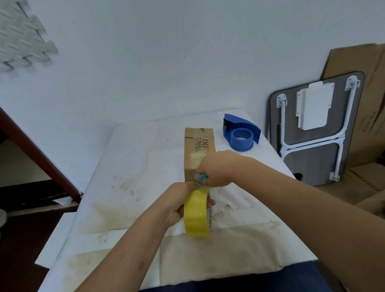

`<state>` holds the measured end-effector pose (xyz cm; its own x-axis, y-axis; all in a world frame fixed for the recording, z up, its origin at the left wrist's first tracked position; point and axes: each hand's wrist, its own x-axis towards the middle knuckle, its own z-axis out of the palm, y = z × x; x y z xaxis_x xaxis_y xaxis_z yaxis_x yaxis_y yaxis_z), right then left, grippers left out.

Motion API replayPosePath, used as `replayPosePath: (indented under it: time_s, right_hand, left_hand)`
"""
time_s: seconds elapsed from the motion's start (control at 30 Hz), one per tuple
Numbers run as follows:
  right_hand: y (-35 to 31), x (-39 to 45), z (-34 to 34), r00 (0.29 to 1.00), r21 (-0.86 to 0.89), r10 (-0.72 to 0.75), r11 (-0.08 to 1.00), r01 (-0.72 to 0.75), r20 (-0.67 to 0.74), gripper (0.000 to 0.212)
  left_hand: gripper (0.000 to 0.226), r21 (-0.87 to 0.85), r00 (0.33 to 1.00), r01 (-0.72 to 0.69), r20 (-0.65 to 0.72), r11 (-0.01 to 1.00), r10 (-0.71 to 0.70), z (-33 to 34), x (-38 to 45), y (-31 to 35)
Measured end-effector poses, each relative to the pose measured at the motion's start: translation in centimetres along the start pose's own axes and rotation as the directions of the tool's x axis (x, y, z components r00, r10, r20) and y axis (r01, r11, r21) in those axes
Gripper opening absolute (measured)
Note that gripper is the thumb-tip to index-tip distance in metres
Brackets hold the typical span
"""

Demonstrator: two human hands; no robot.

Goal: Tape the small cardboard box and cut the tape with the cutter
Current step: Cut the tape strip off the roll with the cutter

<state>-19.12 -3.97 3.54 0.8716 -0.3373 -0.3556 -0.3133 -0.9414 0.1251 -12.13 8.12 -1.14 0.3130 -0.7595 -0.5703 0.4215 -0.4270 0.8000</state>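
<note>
Soft, even daylight fills the scene, bright on the white wall (183, 47) with a cool bluish cast and only faint shadows. The wide-angle lens bends straight lines near the edges. The foam mat (15, 36) at upper left looks blurred.

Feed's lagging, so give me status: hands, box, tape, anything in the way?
Left hand grips yellow tape roll. Right hand holds teal-handled cutter at near end of small brown cardboard box. Blue tape dispenser sits clear behind.
</note>
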Motion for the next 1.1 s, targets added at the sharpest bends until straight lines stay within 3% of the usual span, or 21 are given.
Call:
replayPosePath:
  time_s: [0.37,0.47,0.57,0.67,0.73,0.9,1.0,1.1]
  right_hand:
    - [0.8,0.1,-0.1,0.998,0.027,0.03,0.999,-0.031,0.046,0.032]
    - [1.5,-1.0,-1.0,0.998,0.126,0.038,0.991,-0.043,0.04,0.028]
    - [3.1,-2.1,-1.5,0.989,0.349,0.079,0.937,-0.031,-0.126,0.024]
    - [4.5,-2.1,0.1,0.879,0.575,0.255,0.818,0.025,-0.402,0.025]
    - [4.7,-2.0,1.5,0.813,0.641,0.319,0.763,0.085,-0.487,0.024]
    - [3.5,-1.3,4.2,0.749,0.738,0.376,0.639,0.217,-0.546,0.036]
    - [2.7,-0.7,5.5,0.701,0.65,0.311,0.706,0.281,-0.641,0.037]
    - [1.9,-0.1,6.3,0.735,0.6,0.223,0.743,0.297,-0.64,0.038]
  left_hand:
    - [0.036,-0.029,1.0,0.016,-0.016,0.999,-0.016,-0.2,-0.2,0.3]
    - [0.033,-0.036,1.0,0.02,-0.013,0.999,-0.02,-0.3,-0.4,0.4]
    - [0.031,-0.039,0.999,0.031,-0.019,0.999,-0.032,-0.5,-0.5,0.3]
    - [0.033,-0.007,0.999,0.052,-0.01,0.999,-0.052,-0.4,-0.5,0.3]
    - [0.035,0.019,0.998,0.06,-0.002,0.998,-0.06,-0.3,-0.7,0.4]
    - [0.033,0.032,0.997,0.063,0.043,0.997,-0.065,-0.3,-1.2,0.4]
    - [0.035,0.028,0.997,0.043,0.067,0.999,-0.045,-0.6,-1.5,0.4]
    - [0.031,0.026,0.995,0.03,0.098,0.999,-0.033,-0.8,-2.1,0.4]
